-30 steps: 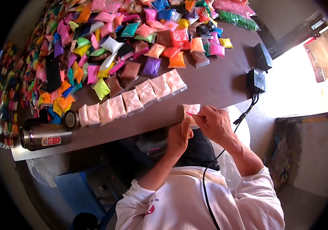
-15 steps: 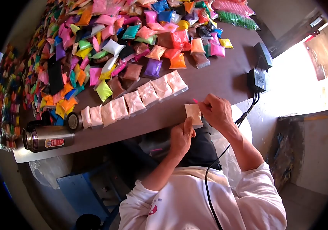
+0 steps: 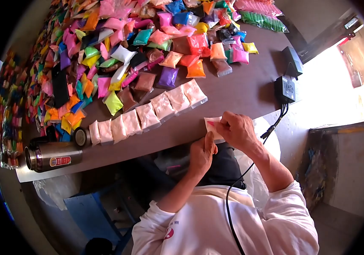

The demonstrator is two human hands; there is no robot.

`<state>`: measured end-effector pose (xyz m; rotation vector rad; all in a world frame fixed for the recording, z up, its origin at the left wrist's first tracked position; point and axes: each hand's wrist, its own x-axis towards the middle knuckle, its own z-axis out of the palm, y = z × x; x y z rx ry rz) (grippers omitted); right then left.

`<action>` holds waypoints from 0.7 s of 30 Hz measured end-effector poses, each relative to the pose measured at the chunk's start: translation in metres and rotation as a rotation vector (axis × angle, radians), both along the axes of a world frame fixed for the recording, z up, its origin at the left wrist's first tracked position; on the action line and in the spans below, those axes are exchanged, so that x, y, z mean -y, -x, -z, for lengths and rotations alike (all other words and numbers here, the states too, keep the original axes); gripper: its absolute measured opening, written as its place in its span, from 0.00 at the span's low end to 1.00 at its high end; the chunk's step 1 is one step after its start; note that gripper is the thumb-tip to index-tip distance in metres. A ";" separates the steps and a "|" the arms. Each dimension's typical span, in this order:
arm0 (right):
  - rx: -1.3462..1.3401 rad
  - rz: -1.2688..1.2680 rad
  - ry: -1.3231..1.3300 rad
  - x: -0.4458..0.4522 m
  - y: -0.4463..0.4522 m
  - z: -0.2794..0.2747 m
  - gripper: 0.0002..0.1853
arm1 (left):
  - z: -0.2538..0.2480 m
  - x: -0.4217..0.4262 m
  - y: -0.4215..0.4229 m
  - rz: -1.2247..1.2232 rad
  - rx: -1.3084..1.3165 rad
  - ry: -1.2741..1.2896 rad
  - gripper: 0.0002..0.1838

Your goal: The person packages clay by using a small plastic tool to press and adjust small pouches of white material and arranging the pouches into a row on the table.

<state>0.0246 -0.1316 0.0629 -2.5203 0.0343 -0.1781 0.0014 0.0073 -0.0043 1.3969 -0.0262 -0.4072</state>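
At the table's [image 3: 233, 90] near edge, my left hand [image 3: 203, 152] pinches a pale packet [image 3: 212, 124] between thumb and fingers. My right hand [image 3: 238, 131] grips a small pink tool [image 3: 211, 123] over the packet. A row of pale packets [image 3: 141, 117] lies left of it; a metal flask [image 3: 58, 156] rests farther left.

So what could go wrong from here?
The pink tool in your right hand might nick the packet under it. Moving your right forearm could snag the black cable, perhaps tugging the black box. The metal flask sits near the front edge of the table, so a bump might topple it off.
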 end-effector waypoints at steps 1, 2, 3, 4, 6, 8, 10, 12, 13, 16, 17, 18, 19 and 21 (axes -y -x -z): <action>0.001 0.000 0.003 0.002 -0.001 0.001 0.12 | -0.003 0.001 -0.002 -0.001 0.008 0.008 0.28; -0.021 0.020 -0.008 0.004 -0.001 0.002 0.12 | -0.006 0.001 -0.003 0.000 0.009 0.011 0.28; -0.040 0.039 -0.017 0.006 -0.002 0.003 0.13 | -0.009 0.002 -0.005 -0.002 0.021 -0.016 0.29; -0.033 0.039 -0.010 0.010 -0.004 0.003 0.13 | -0.012 0.002 -0.006 -0.004 0.035 -0.043 0.29; -0.089 0.095 0.002 0.016 -0.006 0.006 0.10 | -0.012 0.002 -0.006 -0.005 0.064 -0.076 0.29; -0.053 0.185 0.003 0.023 -0.008 0.010 0.11 | -0.008 -0.001 -0.001 -0.013 0.093 -0.114 0.30; -0.030 0.257 -0.064 0.027 -0.004 0.000 0.10 | -0.001 -0.005 0.004 -0.012 0.053 -0.136 0.31; 0.007 0.162 -0.150 0.019 0.008 0.000 0.11 | 0.004 -0.006 0.008 -0.014 0.031 -0.085 0.31; 0.049 0.078 -0.234 0.015 0.015 0.001 0.11 | 0.005 -0.006 0.010 -0.007 0.014 -0.033 0.32; 0.087 -0.060 -0.156 -0.002 0.027 0.002 0.12 | 0.005 -0.002 0.008 -0.006 0.010 0.020 0.31; 0.129 -0.114 -0.090 -0.003 0.027 0.005 0.13 | 0.003 -0.002 0.007 -0.006 0.012 0.018 0.31; 0.129 -0.112 -0.093 -0.003 0.027 0.006 0.13 | 0.001 -0.003 0.007 0.000 -0.018 0.068 0.30; 0.112 -0.092 -0.058 -0.001 0.027 0.007 0.14 | -0.001 -0.003 0.007 0.006 -0.048 0.117 0.30; 0.091 -0.068 -0.023 0.001 0.026 0.010 0.15 | -0.005 -0.003 0.005 0.019 -0.027 0.062 0.29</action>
